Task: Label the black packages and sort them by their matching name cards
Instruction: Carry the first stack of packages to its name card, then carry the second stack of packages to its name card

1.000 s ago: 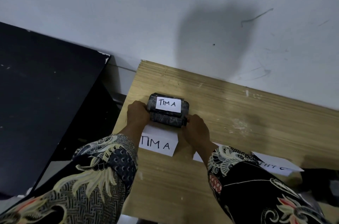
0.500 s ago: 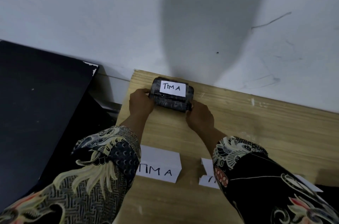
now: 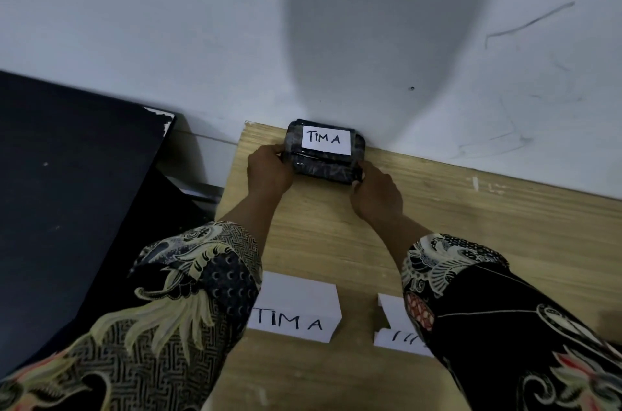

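Observation:
A black wrapped package (image 3: 323, 168) with a white label reading "TIM A" sits at the far edge of the wooden table (image 3: 488, 242), against the white wall. My left hand (image 3: 267, 171) grips its left end and my right hand (image 3: 377, 193) grips its right end. Nearer to me a white name card reading "TIM A" (image 3: 296, 309) lies on the table. A second white name card (image 3: 397, 330) lies to its right, its writing mostly hidden by my right sleeve.
A black board (image 3: 67, 208) leans at the left, beside the table's left edge. The white wall (image 3: 202, 40) rises right behind the table, with my shadow on it.
Both hands have pushed the labelled package away from the "TIM A" card to the table's far edge by the wall. The view has moved forward with it.

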